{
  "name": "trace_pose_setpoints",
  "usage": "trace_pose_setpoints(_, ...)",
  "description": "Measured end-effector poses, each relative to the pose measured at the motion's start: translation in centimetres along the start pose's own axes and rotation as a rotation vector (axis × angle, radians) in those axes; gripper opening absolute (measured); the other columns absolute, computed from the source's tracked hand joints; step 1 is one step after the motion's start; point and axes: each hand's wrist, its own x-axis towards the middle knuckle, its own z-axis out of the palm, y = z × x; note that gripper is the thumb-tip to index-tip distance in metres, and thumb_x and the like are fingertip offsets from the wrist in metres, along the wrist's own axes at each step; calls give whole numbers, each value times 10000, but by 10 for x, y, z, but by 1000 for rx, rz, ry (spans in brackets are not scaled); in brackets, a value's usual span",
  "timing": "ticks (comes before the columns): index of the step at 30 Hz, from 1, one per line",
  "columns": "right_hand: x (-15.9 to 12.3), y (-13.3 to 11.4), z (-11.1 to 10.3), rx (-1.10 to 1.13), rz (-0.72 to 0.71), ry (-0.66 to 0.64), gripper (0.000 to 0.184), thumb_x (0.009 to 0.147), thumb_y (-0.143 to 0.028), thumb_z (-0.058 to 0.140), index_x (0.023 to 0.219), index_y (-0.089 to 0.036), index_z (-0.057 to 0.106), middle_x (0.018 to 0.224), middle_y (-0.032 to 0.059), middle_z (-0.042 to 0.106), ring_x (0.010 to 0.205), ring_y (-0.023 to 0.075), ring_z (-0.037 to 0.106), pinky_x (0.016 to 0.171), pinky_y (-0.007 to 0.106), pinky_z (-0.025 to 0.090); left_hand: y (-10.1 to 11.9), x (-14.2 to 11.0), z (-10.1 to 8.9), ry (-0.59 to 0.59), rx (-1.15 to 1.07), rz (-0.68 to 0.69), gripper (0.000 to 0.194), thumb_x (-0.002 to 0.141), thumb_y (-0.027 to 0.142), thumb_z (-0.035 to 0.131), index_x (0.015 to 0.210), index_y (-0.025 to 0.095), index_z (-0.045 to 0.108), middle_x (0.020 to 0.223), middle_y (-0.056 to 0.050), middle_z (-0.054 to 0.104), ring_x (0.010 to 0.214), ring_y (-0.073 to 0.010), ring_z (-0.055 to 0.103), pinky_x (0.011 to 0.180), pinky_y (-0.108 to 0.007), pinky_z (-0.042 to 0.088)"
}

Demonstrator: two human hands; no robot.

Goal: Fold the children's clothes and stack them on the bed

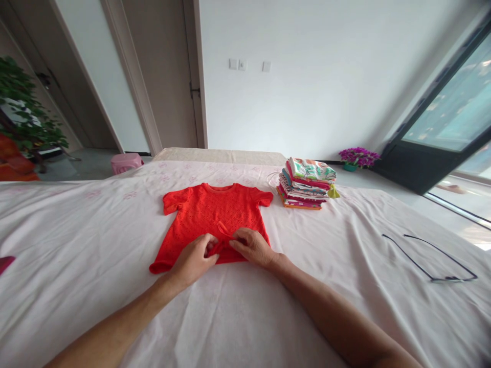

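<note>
A red short-sleeved knit top (212, 209) lies flat on the pale pink sheet (115, 240), neck pointing away from me. Both my hands rest at its near hem, close together. My left hand (195, 258) has its fingers curled and pinches a small red tie or strip of the top near the hem. My right hand (252, 246) lies beside it with fingers bent, pinching the same red strip, which loops up between the two hands.
A stack of folded colourful clothes (306, 184) sits behind the top to the right. A thin black cable (429, 255) lies on the sheet at the right. A pink stool (126, 162), a potted plant (26, 112) and a doorway stand beyond the bed.
</note>
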Motion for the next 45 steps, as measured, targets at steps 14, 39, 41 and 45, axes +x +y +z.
trace_pose_setpoints(14,5,9,11,402,264,215,284,844,-432,597,723,-186,525,624,-58,409,560,84,348,495,202,267,8,-3,9,186,262,257,144,853,170,564,962,241,626,975,-38,677,954,-202,626,869,-335,483)
trace_pose_setpoints(39,-3,-10,13,-350,-136,-30,372,851,-110,559,1156,-264,705,913,20,606,788,128,564,708,223,401,0,5,-35,236,-73,64,357,969,467,386,923,203,622,881,-23,699,737,-154,633,711,-265,482)
trace_pose_setpoints(41,-4,-13,14,-445,-181,-83,357,868,-137,566,1165,-279,703,894,18,612,761,128,549,706,234,382,-2,7,-36,170,-51,90,313,943,466,446,955,209,623,936,-24,701,786,-158,640,733,-263,486)
trace_pose_setpoints(45,-7,-16,11,-531,-232,-85,335,898,-197,562,1196,-286,688,863,19,605,731,136,515,701,260,356,-1,5,-31,-91,48,150,204,848,388,600,945,214,642,975,-14,692,810,-153,632,731,-252,476)
